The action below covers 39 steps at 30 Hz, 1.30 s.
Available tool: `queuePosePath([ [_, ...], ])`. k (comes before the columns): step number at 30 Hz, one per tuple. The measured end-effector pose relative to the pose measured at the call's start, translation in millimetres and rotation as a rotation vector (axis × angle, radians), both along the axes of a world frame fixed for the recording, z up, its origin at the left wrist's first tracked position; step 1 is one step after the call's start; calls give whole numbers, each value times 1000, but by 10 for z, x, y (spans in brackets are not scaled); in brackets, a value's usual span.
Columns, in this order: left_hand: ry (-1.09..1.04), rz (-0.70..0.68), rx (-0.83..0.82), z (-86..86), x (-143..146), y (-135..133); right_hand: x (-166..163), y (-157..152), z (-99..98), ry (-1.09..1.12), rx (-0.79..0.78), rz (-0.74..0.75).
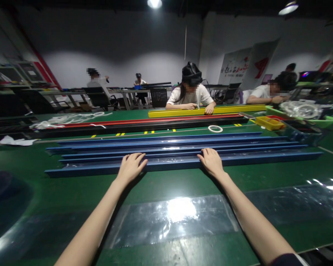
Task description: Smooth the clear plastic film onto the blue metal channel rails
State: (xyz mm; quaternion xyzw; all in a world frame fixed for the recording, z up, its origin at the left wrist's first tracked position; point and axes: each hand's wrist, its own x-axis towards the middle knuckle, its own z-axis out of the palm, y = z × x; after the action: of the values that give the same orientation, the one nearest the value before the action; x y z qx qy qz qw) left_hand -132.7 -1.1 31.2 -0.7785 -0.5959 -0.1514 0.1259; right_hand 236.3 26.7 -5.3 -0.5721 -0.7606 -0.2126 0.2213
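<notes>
- Under bright ceiling lamps (154, 3), before a grey wall (113, 37), a large, smooth green table (166, 181) fills most of the view. Its near half mirrors the light.
- Far beyond it stand office chairs (98, 96) and, far right, a printed banner (235, 68).
- Across the middle of the table lie several long blue channels (172, 164), side by side. Their long axis runs left to right, the right ends slightly farther away. The nearest channel reaches farthest right; shiny, clear patches show among them.
- Left hand (131, 168): palm down on the nearest channel, left of its middle, fingers loosely spread.
- Right hand (212, 160): laid likewise on the same channel, right of its middle, fingers extended. The two hands are well apart, each hiding a short stretch of blue.
- Both bare forearms (94, 218) reach in from the near edge, passing over clear plastic sheeting (144, 218).
- Beyond the blue lie yellow marks (120, 134), a white ring (209, 128), then red and black strips (144, 122).
- Farther still, a co-worker in white (194, 98) leans over a yellow bar (233, 109).
- Far left: tangled white strips (61, 120). Far right: a yellow tray (269, 124) and a green basket (330, 120) heaped with clear coils (302, 110).
- Near left, a dark, glossy shape (2, 188) is too blurred to identify.
</notes>
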Motion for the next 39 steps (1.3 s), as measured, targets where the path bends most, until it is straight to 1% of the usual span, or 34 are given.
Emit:
queuePosePath([
  [2,8,-34,-12,14,188,42,-70,-15,17,8,0,7],
  [4,8,-38,-11,15,336,86,-124,-40,41,23,-12,8],
  [8,-9,-11,61,-23,473,152,-168,-81,86,86,-72,15],
  [10,1,8,91,-50,471,182,-174,-75,91,115,-87,24],
  [13,34,24,86,-77,431,235,-182,-20,73,122,-88,37],
  [17,54,19,76,-86,393,299,-194,68,55,88,-136,29],
  [22,51,29,69,-98,387,353,-206,95,88,42,-188,30],
  [27,35,53,-8,-96,384,414,-216,130,98,48,-190,34],
  [34,-24,90,-156,-57,399,492,-215,234,86,33,-186,30],
  [39,-1,117,-177,-37,420,515,-210,317,71,5,-186,20],
])
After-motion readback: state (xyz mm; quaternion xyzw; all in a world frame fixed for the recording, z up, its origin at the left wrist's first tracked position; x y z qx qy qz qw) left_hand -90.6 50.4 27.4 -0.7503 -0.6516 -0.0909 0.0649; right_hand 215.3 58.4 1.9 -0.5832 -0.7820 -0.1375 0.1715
